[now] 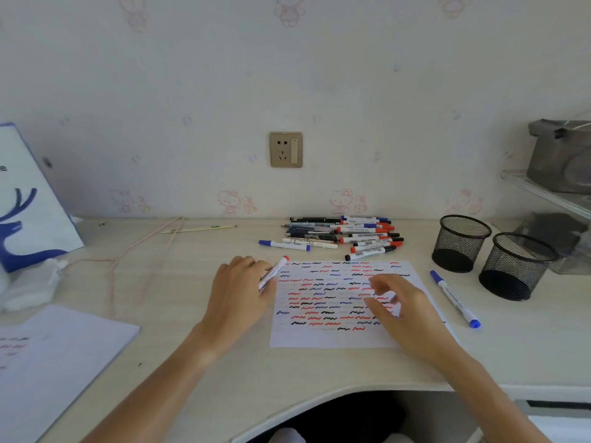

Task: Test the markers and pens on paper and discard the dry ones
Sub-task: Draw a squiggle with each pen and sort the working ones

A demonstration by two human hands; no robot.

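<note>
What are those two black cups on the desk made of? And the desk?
The two black cups look like metal wire mesh with a matte black finish: you can see through the tiny holes in their walls, and each has a solid rim. The desk looks like pale wood or a wood-look laminate, smooth with faint grain lines; which one is hard to tell.
</note>
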